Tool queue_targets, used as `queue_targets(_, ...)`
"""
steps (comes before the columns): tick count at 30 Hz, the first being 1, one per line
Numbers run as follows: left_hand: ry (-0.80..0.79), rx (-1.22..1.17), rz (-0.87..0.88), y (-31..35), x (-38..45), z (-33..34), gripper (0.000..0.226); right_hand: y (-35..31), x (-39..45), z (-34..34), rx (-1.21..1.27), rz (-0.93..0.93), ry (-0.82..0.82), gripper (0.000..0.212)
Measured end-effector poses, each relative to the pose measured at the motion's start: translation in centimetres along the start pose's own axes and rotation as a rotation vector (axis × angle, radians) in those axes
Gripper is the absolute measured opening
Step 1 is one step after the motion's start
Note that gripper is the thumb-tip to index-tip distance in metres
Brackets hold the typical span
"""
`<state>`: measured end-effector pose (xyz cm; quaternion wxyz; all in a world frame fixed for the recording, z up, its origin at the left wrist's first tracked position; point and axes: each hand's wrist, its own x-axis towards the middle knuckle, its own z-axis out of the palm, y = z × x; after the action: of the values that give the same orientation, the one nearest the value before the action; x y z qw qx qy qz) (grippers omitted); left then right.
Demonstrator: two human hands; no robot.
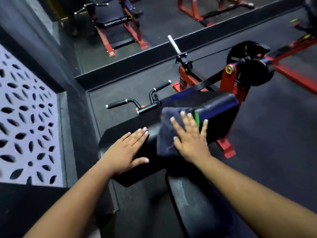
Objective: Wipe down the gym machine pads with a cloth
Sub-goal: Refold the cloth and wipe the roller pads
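Right hand (189,138) lies flat on a dark blue cloth (167,134), fingers (186,121) straight and spread, pressing the cloth down rather than gripping it. Cloth is bunched under the palm and sticks out to the left of the hand and past the fingertips; it drapes over the near edge of the chest pad (216,107), a black-and-blue padded block with a green strip (197,118) showing just beside the middle fingers. The right little finger reaches past the cloth onto the pad itself.

Left hand (127,152) rests palm down on the black seat pad (120,133), fingers straight and close together, thumb out to the side, holding nothing. It sits just left of the cloth, not touching it.

Black handlebars (137,103) with grips stand beyond the seat pad. Red machine frame (228,81) carries the chest pad, with a black roller (255,69) behind it. Dark rubber floor (274,134) all round. A wall mirror (137,23) at the top reflects other red machines. Perforated patterned panel (25,117) on the left. Slight motion blur.
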<state>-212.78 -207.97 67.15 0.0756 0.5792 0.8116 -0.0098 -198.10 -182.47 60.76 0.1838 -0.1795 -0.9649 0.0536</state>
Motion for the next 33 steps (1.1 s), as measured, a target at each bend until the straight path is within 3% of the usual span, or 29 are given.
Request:
queue_targets(3,-0.023,-0.036,0.047,-3.3,-0.3,-0.4,0.098,-5.8,0.3,1.5,0.332,0.500,0.170,0.070)
queue_targets(6,0.020,-0.262,0.066,-4.3,0.0,-0.6,0.097,-14.9,-2.6,4.2,0.602,0.672,0.411,0.064)
queue_targets(9,0.084,-0.318,0.187,-4.1,-0.8,-0.5,0.093,-26.7,-6.8,6.2,0.805,0.737,0.410,0.068)
queue_targets(11,0.085,-0.357,0.269,-4.9,-1.2,-0.4,0.090,-30.6,-6.2,6.7,0.931,0.867,0.435,0.071)
queue_targets(13,0.028,-0.392,0.308,-5.5,-0.9,-0.6,0.092,-29.7,-3.9,6.6,0.964,1.031,0.510,0.072)
queue_targets(17,-0.016,-0.420,0.296,-5.4,0.0,-0.7,0.096,-23.8,-0.7,4.8,1.035,1.295,0.494,0.069)
queue_targets(19,0.015,-0.449,0.318,-5.6,-0.1,-0.4,0.093,-25.2,-0.5,4.7,1.020,1.282,0.532,0.080)
queue_targets(21,0.038,-0.558,0.358,-5.9,-0.1,0.0,0.082,-29.2,-0.8,5.2,0.939,1.230,0.670,0.088)
queue_targets(23,0.057,-0.631,0.385,-6.3,-0.2,-0.3,0.076,-32.3,-2.0,7.4,1.044,1.224,0.786,0.090)
queue_targets(26,0.006,-0.367,0.423,-5.7,0.1,-0.2,0.080,-30.1,-3.3,12.1,1.469,1.456,0.953,0.103)
queue_targets(27,0.008,-0.249,0.421,-5.5,0.2,-0.1,0.082,-28.1,-3.3,14.0,1.679,1.549,1.131,0.105)
queue_targets(29,0.011,-0.111,0.412,-5.0,0.3,0.1,0.085,-25.5,-3.9,17.3,1.971,1.567,1.270,0.094)
queue_targets(30,0.011,-0.081,0.403,-4.8,0.2,0.0,0.085,-25.3,-3.6,17.8,1.966,1.548,1.303,0.086)
queue_targets(31,0.012,-0.066,0.400,-4.7,0.3,0.0,0.085,-25.5,-2.6,18.1,1.939,1.654,1.245,0.083)
queue_targets(33,0.006,-0.065,0.404,-4.8,0.2,0.0,0.084,-28.8,-1.7,14.7,1.681,1.708,1.135,0.082)
